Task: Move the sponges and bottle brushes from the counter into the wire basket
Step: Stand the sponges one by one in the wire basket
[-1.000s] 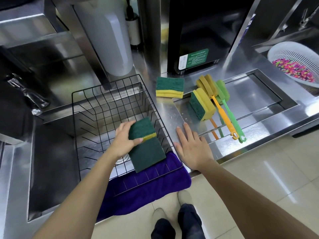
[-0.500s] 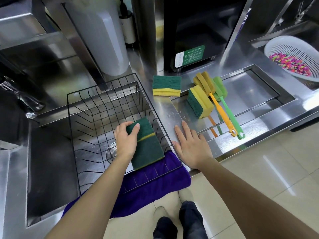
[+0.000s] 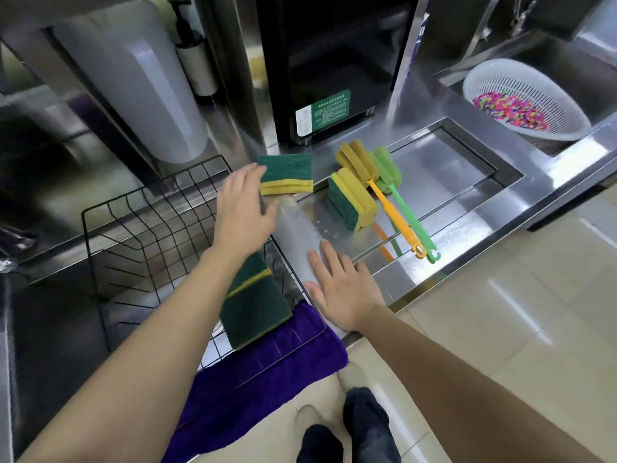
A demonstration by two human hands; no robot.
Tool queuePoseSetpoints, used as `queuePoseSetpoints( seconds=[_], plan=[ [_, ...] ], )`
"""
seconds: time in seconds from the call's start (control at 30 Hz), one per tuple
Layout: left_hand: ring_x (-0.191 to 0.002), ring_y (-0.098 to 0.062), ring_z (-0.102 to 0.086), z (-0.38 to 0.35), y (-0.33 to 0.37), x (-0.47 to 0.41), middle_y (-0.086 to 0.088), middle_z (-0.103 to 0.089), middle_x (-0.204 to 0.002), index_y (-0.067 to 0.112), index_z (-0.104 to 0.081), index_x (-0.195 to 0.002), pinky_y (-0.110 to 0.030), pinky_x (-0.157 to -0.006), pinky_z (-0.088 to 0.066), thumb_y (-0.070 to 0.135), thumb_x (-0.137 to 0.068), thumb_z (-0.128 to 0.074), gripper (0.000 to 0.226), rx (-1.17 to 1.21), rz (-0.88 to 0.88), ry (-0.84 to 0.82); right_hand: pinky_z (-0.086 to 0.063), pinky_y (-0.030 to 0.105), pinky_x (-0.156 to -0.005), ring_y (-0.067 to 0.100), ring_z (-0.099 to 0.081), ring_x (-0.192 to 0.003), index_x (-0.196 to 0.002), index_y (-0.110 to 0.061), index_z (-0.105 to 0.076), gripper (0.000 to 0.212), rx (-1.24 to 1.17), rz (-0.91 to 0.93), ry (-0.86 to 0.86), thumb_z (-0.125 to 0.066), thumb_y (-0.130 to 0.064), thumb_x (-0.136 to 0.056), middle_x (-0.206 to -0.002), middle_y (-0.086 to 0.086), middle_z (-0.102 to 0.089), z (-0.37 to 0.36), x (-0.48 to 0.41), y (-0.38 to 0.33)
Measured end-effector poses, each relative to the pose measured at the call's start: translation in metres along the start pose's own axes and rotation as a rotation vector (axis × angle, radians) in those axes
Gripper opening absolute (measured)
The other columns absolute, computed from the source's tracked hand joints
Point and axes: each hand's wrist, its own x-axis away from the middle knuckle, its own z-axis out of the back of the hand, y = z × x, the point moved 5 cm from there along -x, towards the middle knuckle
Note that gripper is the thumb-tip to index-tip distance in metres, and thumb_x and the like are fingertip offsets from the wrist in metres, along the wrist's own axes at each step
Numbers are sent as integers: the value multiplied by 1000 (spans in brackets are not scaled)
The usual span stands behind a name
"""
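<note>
A black wire basket (image 3: 143,228) sits in the sink, and two green-and-yellow sponges (image 3: 255,305) lean against its right wall. My left hand (image 3: 243,205) hovers open over the basket's far right corner, its fingertips at the left edge of a flat green-and-yellow sponge (image 3: 287,173) on the counter. Another sponge (image 3: 350,202) stands on edge further right. An orange bottle brush (image 3: 384,195) and a green bottle brush (image 3: 405,205) lie side by side beyond it. My right hand (image 3: 344,285) rests flat and open on the counter's front edge.
A purple cloth (image 3: 267,365) hangs over the sink's front edge under the basket. A white colander (image 3: 524,98) of coloured bits sits at the far right. A black appliance (image 3: 334,61) and a white jug (image 3: 140,95) stand behind the counter.
My left hand let go of the sponges in the basket and moved up and right to the flat sponge on the counter. My right hand stayed put.
</note>
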Motion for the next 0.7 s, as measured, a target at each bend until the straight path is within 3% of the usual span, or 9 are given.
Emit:
queuePoseSetpoints(
  seconds=[0.13, 0.33, 0.43, 0.57, 0.7],
  plan=[
    [-142, -26, -21, -35, 53, -20, -7, -27, -153, 16, -26, -144, -39, -116, -14, 13, -85, -54, 65, -205, -270, -150, -37, 47, -92, 32, -35, -121, -144, -17, -16, 59, -11, 4, 3, -10, -49, -95, -152, 14, -19, 1, 1, 0],
    [-146, -28, -1, -85, 84, -26, -6, 1, -160, 36, -6, -147, -41, -117, -8, 4, -81, -53, 86, -483, -505, -377, -41, 44, -82, 34, -48, -109, -138, -13, -34, 63, -65, -2, 43, -13, -49, -91, -143, 18, -37, 5, 0, 0],
    [-146, -31, 4, -96, 92, -26, -8, 7, -160, 37, -17, -144, -42, -118, -4, 0, -83, -47, 78, -538, -562, -413, -41, 45, -82, 34, -48, -109, -138, -12, -34, 63, -77, 19, 44, -13, -49, -91, -143, 19, -36, 6, 0, 0],
    [-146, -28, -6, -93, 104, -26, -8, -17, -157, 18, -40, -129, -42, -118, -1, -3, -80, -47, 54, -501, -614, -329, -43, 45, -77, 34, -49, -106, -136, -11, -37, 61, -87, 11, 66, -18, -48, -91, -141, 20, -39, 7, 0, 1],
    [-127, -24, -43, -80, 105, -26, -6, -58, -123, 12, -46, -117, -36, -112, -4, 10, -79, -54, 39, -323, -559, -269, -43, 45, -75, 33, -50, -102, -135, -12, -39, 59, -60, 0, 70, -20, -48, -92, -139, 18, -42, 8, 1, 0]
  ],
)
